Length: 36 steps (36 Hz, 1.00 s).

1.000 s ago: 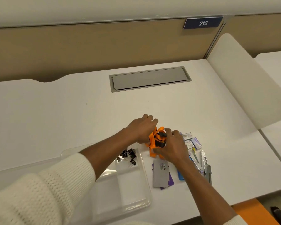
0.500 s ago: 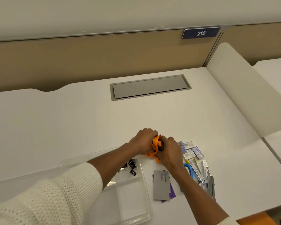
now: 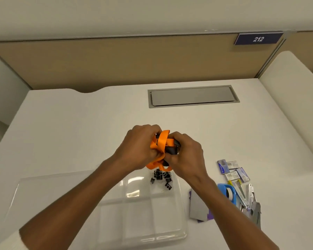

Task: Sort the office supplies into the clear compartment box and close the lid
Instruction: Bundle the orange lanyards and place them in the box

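Hands (image 3: 163, 150) bunching orange strap (image 3: 160, 143), clear box (image 3: 170, 235)

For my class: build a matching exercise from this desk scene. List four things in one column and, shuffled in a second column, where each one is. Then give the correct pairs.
Column 1
1. orange strap
2. black binder clips
3. blue tape dispenser
4. grey card

Column 2
A. on the desk, just right of the clear compartment box
B. bunched between the left hand and right hand
C. in the box's far right compartment
D. on the desk among the loose supplies at the right

Pairs: 1-B, 2-C, 3-D, 4-A
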{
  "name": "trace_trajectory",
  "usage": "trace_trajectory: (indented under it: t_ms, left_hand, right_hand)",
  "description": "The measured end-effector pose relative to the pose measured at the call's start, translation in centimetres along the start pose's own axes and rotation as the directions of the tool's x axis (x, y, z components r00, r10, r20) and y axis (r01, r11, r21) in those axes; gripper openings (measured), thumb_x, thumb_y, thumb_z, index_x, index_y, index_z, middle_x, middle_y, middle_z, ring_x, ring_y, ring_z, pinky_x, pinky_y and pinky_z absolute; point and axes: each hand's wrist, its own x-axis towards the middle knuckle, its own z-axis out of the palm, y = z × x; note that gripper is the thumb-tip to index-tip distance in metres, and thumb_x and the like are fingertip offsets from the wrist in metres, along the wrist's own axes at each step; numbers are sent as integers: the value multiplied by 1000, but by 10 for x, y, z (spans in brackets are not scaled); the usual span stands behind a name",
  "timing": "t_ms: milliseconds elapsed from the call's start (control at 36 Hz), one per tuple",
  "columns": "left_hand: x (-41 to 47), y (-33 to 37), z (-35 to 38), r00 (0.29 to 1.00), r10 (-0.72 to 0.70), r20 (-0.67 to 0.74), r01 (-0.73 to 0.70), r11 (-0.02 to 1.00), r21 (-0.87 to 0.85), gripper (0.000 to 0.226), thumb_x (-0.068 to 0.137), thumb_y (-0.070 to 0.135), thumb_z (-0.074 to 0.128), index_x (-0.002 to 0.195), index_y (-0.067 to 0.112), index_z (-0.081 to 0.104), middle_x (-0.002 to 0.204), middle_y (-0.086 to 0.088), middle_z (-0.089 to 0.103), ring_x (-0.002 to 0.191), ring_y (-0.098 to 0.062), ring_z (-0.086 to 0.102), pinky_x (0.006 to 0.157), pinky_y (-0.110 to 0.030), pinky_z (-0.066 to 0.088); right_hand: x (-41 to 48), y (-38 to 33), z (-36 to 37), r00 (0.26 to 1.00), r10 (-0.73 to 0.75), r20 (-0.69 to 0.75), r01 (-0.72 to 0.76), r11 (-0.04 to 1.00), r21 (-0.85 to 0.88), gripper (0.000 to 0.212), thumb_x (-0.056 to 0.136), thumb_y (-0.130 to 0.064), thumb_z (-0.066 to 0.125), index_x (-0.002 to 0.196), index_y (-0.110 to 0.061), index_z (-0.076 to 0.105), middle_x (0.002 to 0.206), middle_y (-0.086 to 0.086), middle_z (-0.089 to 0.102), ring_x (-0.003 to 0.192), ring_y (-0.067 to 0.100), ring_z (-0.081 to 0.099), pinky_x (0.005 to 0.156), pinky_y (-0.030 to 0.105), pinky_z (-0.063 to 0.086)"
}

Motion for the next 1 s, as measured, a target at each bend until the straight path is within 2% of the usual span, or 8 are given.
trace_trajectory:
  t_ms: [250,361,417,528,667,778,861,1000]
  left_hand:
    - [-50,-37,-34,978,-198,-66,190,976,-109,37,77,32,87,110,26,72,90,4,74,78,-17,67,77,-37,61]
    - [-62,-49,-34,967,-246,-71,233,960,-157,39,76,31,89,111,29,71,91,6,74,77,-14,67,71,-25,57]
    - [-68,-54,-30,963,-261,-59,247,952,-180,40,76,30,89,111,30,71,90,7,74,77,-14,68,70,-22,55]
    - [-70,-65,-18,956,-292,-26,280,935,-218,44,76,29,89,116,28,70,96,6,74,80,-16,68,71,-21,54]
    - [-67,-78,12,941,-338,1,330,919,-214,40,78,27,88,113,22,70,96,1,75,77,-16,67,71,-24,54]
    - [-68,-84,38,937,-342,72,349,925,-147,26,79,22,83,101,17,70,90,-4,76,78,-22,70,70,-33,56]
    - [-71,-85,53,922,-355,153,370,925,-83,28,79,17,75,106,17,65,96,-5,75,84,-25,70,71,-35,57]
    - [-76,-90,67,885,-340,320,386,918,-94,37,83,16,69,116,17,52,101,-5,71,89,-24,69,78,-42,60]
  right_hand:
    - [-4,-54,27,986,-49,161,43,998,39,31,81,-32,82,110,-25,72,99,-6,74,83,12,63,76,17,47]
    - [-8,-63,31,975,-51,215,47,999,24,31,80,-30,81,109,-26,71,99,-6,74,83,12,64,78,22,52]
    - [-10,-64,35,971,-49,233,48,999,12,31,80,-33,81,109,-26,71,98,-6,75,82,12,65,75,21,53]
    - [-11,-61,43,958,-18,286,25,999,-21,32,80,-31,81,110,-26,71,97,-7,75,77,10,63,65,9,41]
    - [-10,-49,59,931,31,363,5,995,-96,33,78,-23,79,110,-24,69,96,-3,75,78,14,63,65,19,44]
    - [-19,-39,78,889,54,455,24,986,-164,47,81,-23,76,125,-19,60,108,4,71,92,24,67,75,32,53]
    - [-32,-35,85,862,61,504,35,983,-179,62,84,-22,71,141,-16,47,119,7,69,105,28,66,83,37,53]
    - [-63,-33,84,895,31,445,-7,998,-56,57,83,-8,57,138,-18,47,111,1,70,94,22,67,71,29,46]
